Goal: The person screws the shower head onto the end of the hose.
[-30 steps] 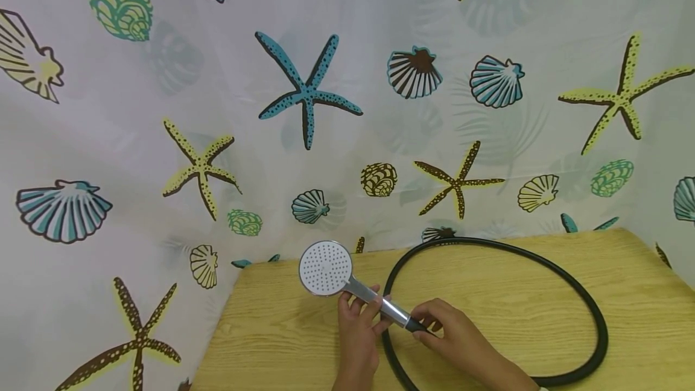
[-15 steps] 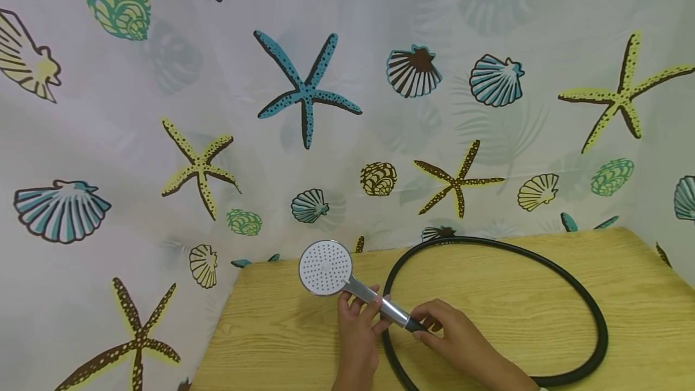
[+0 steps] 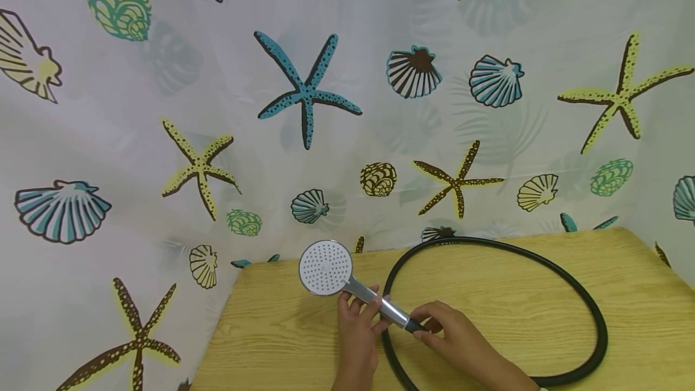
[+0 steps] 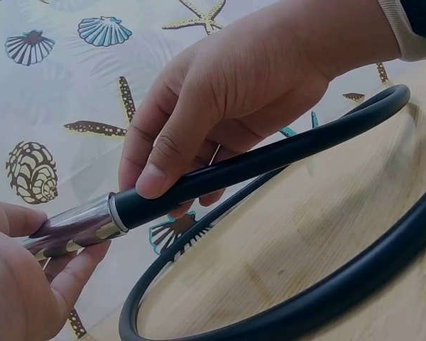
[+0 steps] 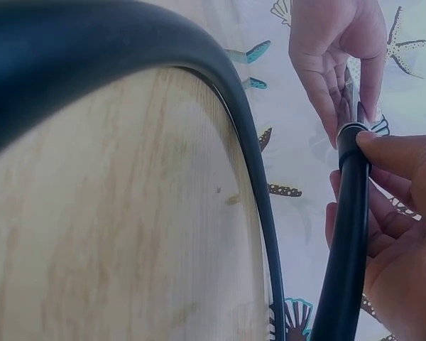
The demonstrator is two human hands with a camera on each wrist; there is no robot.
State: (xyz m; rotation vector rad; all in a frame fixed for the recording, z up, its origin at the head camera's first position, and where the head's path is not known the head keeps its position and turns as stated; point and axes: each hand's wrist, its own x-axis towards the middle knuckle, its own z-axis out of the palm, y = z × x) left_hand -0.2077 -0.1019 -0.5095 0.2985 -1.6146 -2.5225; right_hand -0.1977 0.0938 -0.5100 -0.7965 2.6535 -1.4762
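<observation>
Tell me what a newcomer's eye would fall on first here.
Probably the patterned curtain filling the background, its blue starfish bold above the wooden table. Next, the white-faced shower head over the table, its handle in the left hand. Then the black hose looping across the table's right, one end in the right hand.

A chrome-handled shower head with a round white face dotted with small grey holes (image 3: 336,276) is held up aslant, its disc higher at the left, the slim shiny handle sloping down to the right. Against the handle's lower end sits the end of a smooth black flexible hose (image 3: 601,336), in line with it; I can't tell whether they're fastened. The hose sweeps round in one wide loop over the yellowish wood-grained counter (image 3: 271,324).
</observation>
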